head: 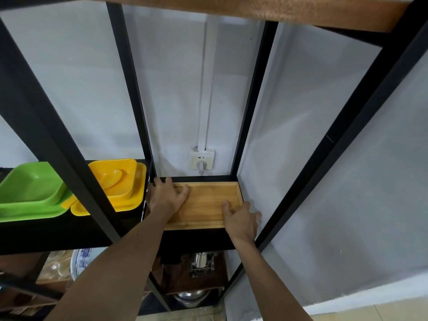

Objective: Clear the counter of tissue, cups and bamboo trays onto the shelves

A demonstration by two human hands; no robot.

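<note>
A rectangular bamboo tray [208, 202] lies flat on the dark shelf board [196, 238] in the narrow right bay of a black metal shelf unit. My left hand [165, 195] grips the tray's left end, fingers over its rim and thumb inside. My right hand [240, 220] holds the tray's near right corner, thumb on the inside and fingers spread past the edge. No tissue or cups are in view.
Green plastic dishes [32, 193] and yellow plastic dishes [115, 184] fill the left bay at the same level. Black uprights [250, 100] frame the bay. A wall socket [202, 159] sits behind. Metal cookware [200, 262] and a blue-patterned plate [81, 260] occupy lower shelves.
</note>
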